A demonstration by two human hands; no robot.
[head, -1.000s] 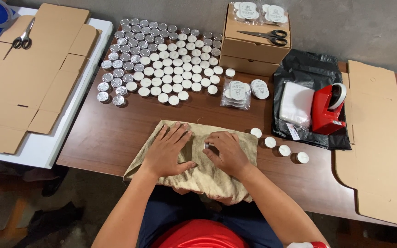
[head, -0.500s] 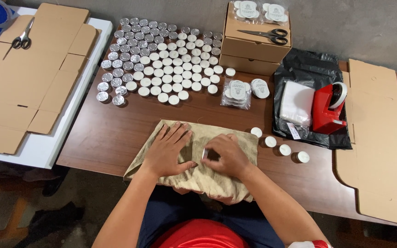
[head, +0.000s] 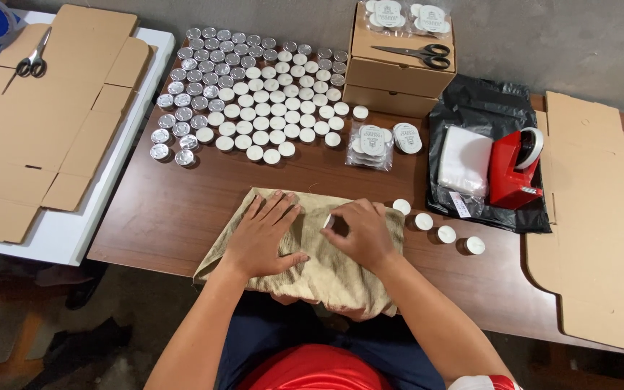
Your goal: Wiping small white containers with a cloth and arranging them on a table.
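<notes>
A crumpled tan fabric cloth (head: 305, 249) lies at the near edge of the dark brown wooden table (head: 167, 209), its lower part hanging slightly over that edge. The left hand (head: 263, 238) rests flat on the cloth's left half, fingers spread and pressing down, holding nothing. The right hand (head: 359, 232) sits on the cloth's right half with fingers curled and drawn together around a small white round tealight candle (head: 328, 221), of which only a sliver shows between thumb and fingers.

Four more loose white tealights (head: 438, 227) lie in a slanting row just beside the cloth's right edge, running toward the table's right side. At the far edge, a dense block of tealights (head: 254, 94) stands in rows; those toward the far left corner show silver metal cups, the rest show white wax tops. To its right, clear plastic packets of tealights (head: 380, 139) lie near two stacked brown cardboard boxes (head: 397, 76), which carry black-handled scissors (head: 413, 54) on top. A black plastic bag (head: 485, 108) at the right side carries a red tape dispenser (head: 514, 167) and a folded white sheet stack (head: 464, 160). Flat unfolded cardboard blanks (head: 601, 217) cover the table's right edge; others (head: 45, 123) lie on the adjacent white table to the left.
</notes>
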